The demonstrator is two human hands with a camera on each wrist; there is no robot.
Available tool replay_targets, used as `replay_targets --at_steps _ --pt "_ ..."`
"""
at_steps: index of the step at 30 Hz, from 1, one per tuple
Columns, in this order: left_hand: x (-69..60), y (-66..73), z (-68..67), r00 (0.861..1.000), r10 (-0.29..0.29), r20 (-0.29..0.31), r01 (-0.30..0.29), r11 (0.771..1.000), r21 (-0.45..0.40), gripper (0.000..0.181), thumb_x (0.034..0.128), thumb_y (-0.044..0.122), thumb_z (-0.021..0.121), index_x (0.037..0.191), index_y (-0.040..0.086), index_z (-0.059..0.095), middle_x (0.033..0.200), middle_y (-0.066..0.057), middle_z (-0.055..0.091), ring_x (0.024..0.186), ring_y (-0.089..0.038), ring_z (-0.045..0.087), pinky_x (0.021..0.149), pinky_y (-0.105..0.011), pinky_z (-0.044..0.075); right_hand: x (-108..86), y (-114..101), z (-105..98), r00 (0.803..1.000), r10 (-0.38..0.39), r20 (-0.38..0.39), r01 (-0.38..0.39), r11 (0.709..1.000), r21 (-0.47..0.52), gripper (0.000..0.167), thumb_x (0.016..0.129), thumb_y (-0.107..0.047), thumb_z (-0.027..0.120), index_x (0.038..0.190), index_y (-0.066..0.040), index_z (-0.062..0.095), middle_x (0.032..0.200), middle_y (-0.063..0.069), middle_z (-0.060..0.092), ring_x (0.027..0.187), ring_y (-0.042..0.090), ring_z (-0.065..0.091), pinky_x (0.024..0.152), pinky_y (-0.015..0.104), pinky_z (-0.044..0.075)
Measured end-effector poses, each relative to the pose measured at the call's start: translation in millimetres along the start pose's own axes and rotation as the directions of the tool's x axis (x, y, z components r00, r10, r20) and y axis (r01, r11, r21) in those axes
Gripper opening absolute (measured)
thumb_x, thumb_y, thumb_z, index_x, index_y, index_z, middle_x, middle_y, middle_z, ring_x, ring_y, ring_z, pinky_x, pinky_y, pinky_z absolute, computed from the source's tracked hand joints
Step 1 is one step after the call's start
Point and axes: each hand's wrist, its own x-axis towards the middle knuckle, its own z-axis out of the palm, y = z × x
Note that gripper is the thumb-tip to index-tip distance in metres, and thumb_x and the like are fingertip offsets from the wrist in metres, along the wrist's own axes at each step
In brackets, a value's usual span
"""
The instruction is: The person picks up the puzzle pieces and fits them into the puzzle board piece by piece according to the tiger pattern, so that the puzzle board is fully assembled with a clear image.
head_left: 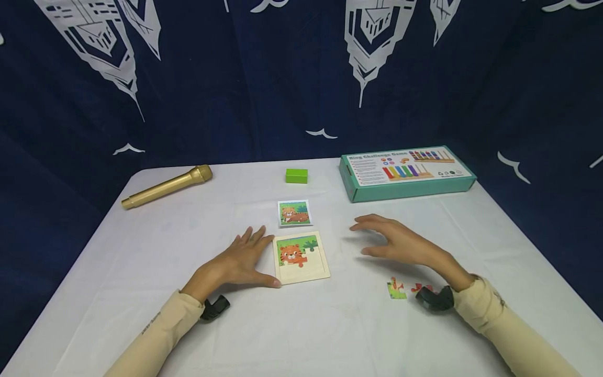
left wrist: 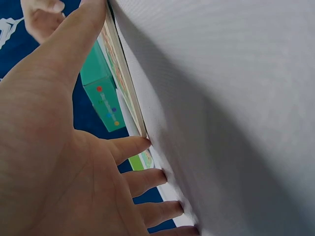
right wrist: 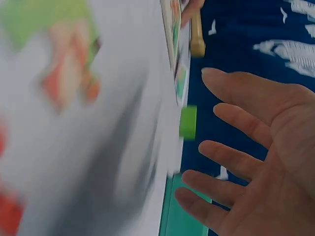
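A square puzzle board (head_left: 313, 272) with a partly assembled tiger picture lies at mid-table. The left hand (head_left: 237, 262) touches its left edge, thumb at the lower corner and index finger at the upper one; in the left wrist view that hand (left wrist: 93, 147) is spread along the board's edge (left wrist: 129, 93). Above the table, right of the board, the right hand (head_left: 400, 242) hovers with nothing in it, fingers apart, also in the right wrist view (right wrist: 261, 147). Loose pieces (head_left: 397, 289) (right wrist: 69, 69) lie below it, one partly hidden by the wrist camera. A tiger picture card (head_left: 294, 213) lies behind the board.
A gold microphone-shaped object (head_left: 167, 187) lies at the back left. A green block (head_left: 296, 176) sits at the back middle, and a teal game box (head_left: 410, 175) at the back right. Behind the table hangs a dark blue patterned cloth (head_left: 235, 84).
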Motion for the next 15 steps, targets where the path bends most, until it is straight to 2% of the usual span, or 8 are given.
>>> replay_targets --at_steps 6,12,15 --pt "0.1 0.5 -0.8 1.000 -0.008 0.014 0.008 1.000 0.008 0.114 0.0669 0.071 0.071 0.151 0.009 0.026 0.159 -0.019 0.009 0.145 -0.042 0.002 0.116 -0.058 0.009 -41.8 31 -21 0.992 0.119 -0.031 -0.119 0.993 0.006 0.052 0.082 -0.027 0.077 0.128 -0.010 0.059 0.142 0.019 0.047 0.133 0.041 0.038 0.105 0.061 0.032" --pt "-0.2 1.3 -2.2 1.000 -0.003 0.014 0.003 1.000 0.005 0.113 0.0679 0.070 0.071 0.151 0.007 0.026 0.159 -0.021 0.009 0.145 -0.043 0.002 0.115 -0.060 0.009 -77.2 58 -33 0.967 0.247 -0.062 -0.244 0.969 0.046 0.043 0.080 -0.026 0.078 0.118 -0.012 0.063 0.141 0.025 0.044 0.132 0.047 0.033 0.102 0.066 0.029" --pt "-0.5 1.3 -2.0 1.000 -0.002 0.012 0.002 1.000 0.003 0.113 0.0676 0.069 0.072 0.151 0.007 0.027 0.159 -0.020 0.010 0.145 -0.043 0.002 0.115 -0.059 0.010 -89.5 67 -37 0.957 0.284 -0.063 -0.280 0.958 0.065 0.043 0.078 -0.025 0.079 0.115 -0.011 0.063 0.142 0.029 0.041 0.132 0.052 0.030 0.101 0.070 0.027"
